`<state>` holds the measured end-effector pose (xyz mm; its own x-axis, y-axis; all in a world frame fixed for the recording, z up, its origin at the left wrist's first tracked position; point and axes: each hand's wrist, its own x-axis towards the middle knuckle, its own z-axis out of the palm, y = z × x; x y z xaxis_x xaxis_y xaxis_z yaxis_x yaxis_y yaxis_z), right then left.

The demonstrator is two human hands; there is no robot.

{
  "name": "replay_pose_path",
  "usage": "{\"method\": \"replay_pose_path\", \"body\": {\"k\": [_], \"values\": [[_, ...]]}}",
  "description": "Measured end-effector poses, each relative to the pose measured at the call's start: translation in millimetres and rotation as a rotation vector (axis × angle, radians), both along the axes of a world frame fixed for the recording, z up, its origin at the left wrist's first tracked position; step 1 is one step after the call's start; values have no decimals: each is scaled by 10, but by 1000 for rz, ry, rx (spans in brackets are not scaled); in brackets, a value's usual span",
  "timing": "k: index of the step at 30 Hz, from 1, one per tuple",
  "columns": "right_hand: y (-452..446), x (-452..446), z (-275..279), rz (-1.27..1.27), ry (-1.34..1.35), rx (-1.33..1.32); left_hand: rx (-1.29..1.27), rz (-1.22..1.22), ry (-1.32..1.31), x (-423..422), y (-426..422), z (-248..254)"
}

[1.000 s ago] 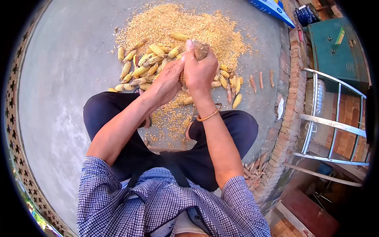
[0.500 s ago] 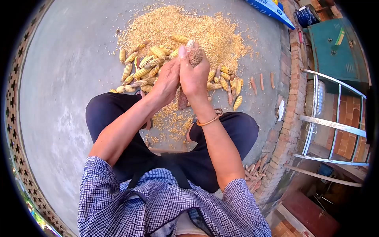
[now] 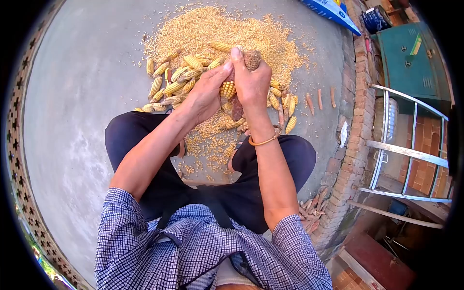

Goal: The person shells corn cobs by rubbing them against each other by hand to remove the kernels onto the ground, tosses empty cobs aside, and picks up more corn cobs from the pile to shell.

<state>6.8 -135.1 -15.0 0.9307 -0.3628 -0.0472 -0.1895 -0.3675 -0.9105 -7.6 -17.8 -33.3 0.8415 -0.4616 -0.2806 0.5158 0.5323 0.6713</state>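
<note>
Both my hands meet over the corn, in front of my bent knees. My left hand is closed round a corn ear whose yellow kernels show below the thumb. In my right hand is a stripped corncob, its reddish-brown end poking out above the fingers and its lower end below the palm. The cob presses against the ear, and the fingers partly hide both. Beyond my hands lies a wide heap of loose corn kernels. Several unshelled ears are piled along its near edge.
A few bare cobs lie on the concrete to the right, and a pile of them rests by the low brick edge. A metal ladder-like frame, a green cabinet and a blue bag are at the right.
My right hand has moved right with the cob and turned slightly. The hands have drawn apart a little, exposing the ear's yellow kernels between them.
</note>
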Motion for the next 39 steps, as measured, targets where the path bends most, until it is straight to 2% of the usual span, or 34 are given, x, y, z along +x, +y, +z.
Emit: {"method": "replay_pose_path", "body": {"k": [1,4,5,10,11,12,14,16,19,22,24,28,34,39], "values": [[-20,-27,59,66,-71,229,-46,12,40,22,5,-4],[4,-44,64,119,-145,465,-89,34,58,32,67,52],[21,-76,96,171,-128,437,-58,83,43,18,26,74],[178,-218,11,218,-191,-119,-64,187,115,14,-30,153],[226,-232,19,210,-249,-262,-49,288,228,-55,-73,211],[279,-234,15,200,-307,-405,-39,254,187,-45,-59,115],[374,-229,-31,76,-333,-403,-14,188,116,-71,6,-172],[379,-198,-33,5,-342,-378,20,167,75,-65,-12,-142],[300,-165,90,-10,-26,-215,58,132,-13,-74,-9,-179],[259,-129,-42,-6,-140,-172,99,138,-30,-83,-51,-127],[198,-100,-54,-8,-122,-190,138,143,21,-80,-52,-92],[134,-105,-104,-81,-165,-128,91,42,-57,-47,-30,-58],[188,-157,-30,-102,-160,-287,136,58,-129,-54,-5,-111],[151,-82,-192,-208,-248,-167,126,-16,-107,-51,27,-138]]}}
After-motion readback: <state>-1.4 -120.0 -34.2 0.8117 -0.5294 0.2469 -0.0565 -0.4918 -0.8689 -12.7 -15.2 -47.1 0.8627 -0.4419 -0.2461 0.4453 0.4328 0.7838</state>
